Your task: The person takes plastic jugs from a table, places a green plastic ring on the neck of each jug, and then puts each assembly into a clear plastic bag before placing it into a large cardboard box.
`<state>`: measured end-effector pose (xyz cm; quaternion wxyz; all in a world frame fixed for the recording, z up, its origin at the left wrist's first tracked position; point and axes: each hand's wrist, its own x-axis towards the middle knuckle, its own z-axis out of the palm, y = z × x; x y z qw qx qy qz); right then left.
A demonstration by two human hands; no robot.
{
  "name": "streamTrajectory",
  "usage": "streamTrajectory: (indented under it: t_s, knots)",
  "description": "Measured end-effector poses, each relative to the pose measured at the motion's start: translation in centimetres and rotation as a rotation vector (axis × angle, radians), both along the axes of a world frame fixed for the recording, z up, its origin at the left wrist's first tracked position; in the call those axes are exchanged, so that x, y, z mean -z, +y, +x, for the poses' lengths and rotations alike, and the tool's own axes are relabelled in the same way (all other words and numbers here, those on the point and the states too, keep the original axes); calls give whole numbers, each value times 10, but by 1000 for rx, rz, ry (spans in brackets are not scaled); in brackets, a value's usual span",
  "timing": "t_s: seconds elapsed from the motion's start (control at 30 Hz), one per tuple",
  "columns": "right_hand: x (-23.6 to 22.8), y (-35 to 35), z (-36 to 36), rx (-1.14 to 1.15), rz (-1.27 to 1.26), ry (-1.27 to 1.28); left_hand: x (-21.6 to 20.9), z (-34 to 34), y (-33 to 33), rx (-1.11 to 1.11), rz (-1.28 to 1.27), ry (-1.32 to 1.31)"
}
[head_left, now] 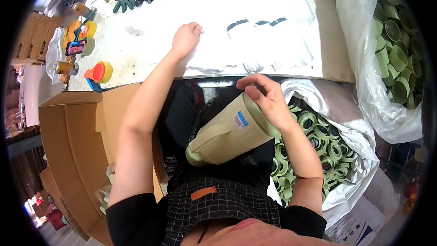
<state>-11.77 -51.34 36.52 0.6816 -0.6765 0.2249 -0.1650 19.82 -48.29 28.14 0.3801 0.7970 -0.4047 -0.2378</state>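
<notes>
A pale green thermos jug (223, 137) with a handle and a blue-and-white label lies slantwise across my lap. Its narrow end points to the lower left, its wide end to the upper right. My right hand (269, 98) is curved over that wide end, thumb on the rim, steadying it. Out on the table, my left hand (186, 41) rests on white plastic bags (214, 48) with its fingers curled together. Glare washes out the plastic there, so what is between those fingers is not clear.
An open carton (73, 143) stands at my left. At my right is a white sack (364, 168) of green ring-shaped parts (314, 141); beyond it, a clear bag (364, 64) holds green cups (398, 59). Tape rolls (102, 72), a phone (76, 48) and a glove (125, 1) lie on the table's left.
</notes>
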Motion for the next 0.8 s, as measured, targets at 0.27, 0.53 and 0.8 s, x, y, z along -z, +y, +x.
streamTrajectory:
  t_s: [0.27, 0.53, 0.8]
  knots:
    - [18, -14, 10, 355, -9, 64, -57, -148, 33, 182, -331, 746]
    - [17, -10, -19, 453, 68, -102, -68, -187, 44, 188, -291, 704]
    - [118, -72, -82, 1157, 1007, -467, -47, -151, 58, 306, -369, 831]
